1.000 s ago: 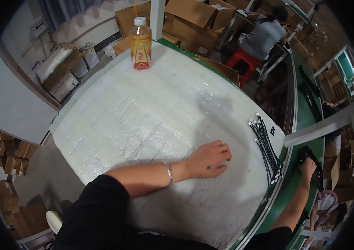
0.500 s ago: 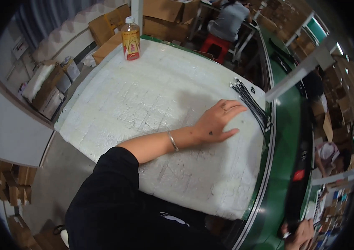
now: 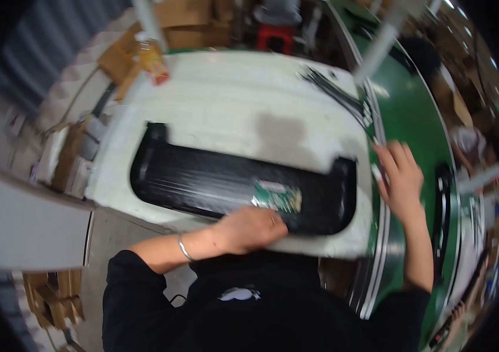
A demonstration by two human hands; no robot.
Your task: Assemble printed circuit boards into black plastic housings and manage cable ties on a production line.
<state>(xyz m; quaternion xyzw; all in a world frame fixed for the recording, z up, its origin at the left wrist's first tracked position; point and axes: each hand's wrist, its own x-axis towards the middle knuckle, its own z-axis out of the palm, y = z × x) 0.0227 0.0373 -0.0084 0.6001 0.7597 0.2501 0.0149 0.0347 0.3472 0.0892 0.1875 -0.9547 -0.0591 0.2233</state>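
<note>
Black, glossy, upturned-ended plastic housing [image 3: 214, 170] lies mid-frame. Left hand [image 3: 253, 230] curls at its lower edge, grip unclear; right hand [image 3: 400, 179], centre right, apparently pinches a small white piece [image 3: 376, 171]. Judged step: positioning; next move calls for steadiness.

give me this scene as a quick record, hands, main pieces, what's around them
left hand: at the near edge of the black part; grip unclear
right hand: beyond the table's right side; small white thing at its fingers, blurred
black part: long, ends turned up away from the person, lying on the white table
green circuit board: on the black part, right of its middle
black cables: bundled, far right of table
bottle: far left
</note>
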